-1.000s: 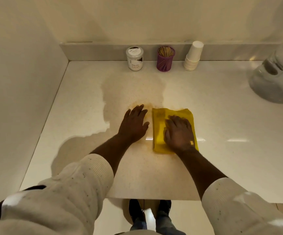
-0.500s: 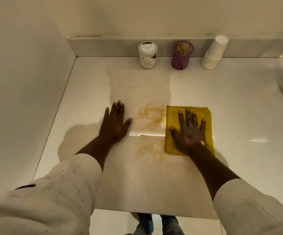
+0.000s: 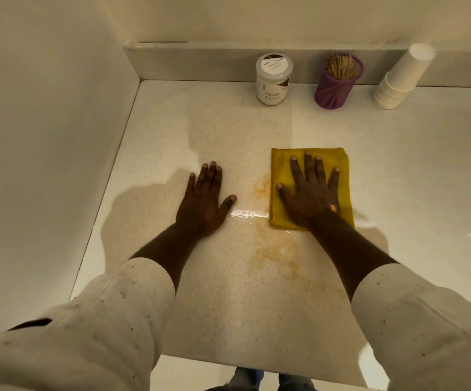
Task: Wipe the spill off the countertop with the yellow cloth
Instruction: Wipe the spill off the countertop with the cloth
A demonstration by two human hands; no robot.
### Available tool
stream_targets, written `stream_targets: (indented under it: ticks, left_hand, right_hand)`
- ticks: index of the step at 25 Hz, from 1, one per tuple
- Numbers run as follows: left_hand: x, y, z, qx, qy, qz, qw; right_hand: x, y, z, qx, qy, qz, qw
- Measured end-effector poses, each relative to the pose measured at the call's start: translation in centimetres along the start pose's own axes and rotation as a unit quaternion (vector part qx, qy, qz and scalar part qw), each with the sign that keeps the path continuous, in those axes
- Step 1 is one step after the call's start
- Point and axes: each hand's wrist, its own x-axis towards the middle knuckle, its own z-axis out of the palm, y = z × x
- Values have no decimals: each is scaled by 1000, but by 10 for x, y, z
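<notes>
The yellow cloth (image 3: 283,165), folded into a rectangle, lies flat on the pale speckled countertop (image 3: 412,179). My right hand (image 3: 309,196) presses down on it, palm flat and fingers spread. Just left of the cloth and in front of it spreads the orange-brown spill (image 3: 273,252), with a small patch at the cloth's left edge and a shiny wet streak (image 3: 245,213) running to my left thumb. My left hand (image 3: 204,201) rests flat on the counter to the left of the spill, holding nothing.
Along the back ledge stand a white jar (image 3: 273,79), a purple holder of toothpicks (image 3: 338,81) and a leaning stack of white paper cups (image 3: 400,77). A wall (image 3: 45,136) closes off the left side. The counter's front edge (image 3: 256,359) runs below my forearms.
My hands have parted: the left slid left off the stain, and the right flattened its fingers on the cloth. More of the orange stain shows between them. The view has shifted.
</notes>
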Motion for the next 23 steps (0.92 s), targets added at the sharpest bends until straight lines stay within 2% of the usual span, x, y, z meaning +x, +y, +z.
stream_targets:
  ticks: [6,12,18,23]
  left_hand:
    - [-1,0,0,-14,7,15,1000]
    - [-4,4,-4,-43,-4,24,999]
    - [-34,11,-4,-31,-13,10,999]
    - [-74,21,2,-22,-26,4,999]
  right_hand:
    - [0,-56,9,-1,6,-53,999]
    - [-56,-96,27,18,17,-87,996]
    - [-122,-91,42,15,41,-95,995]
    - [-154,-65,41,17,36,-67,997]
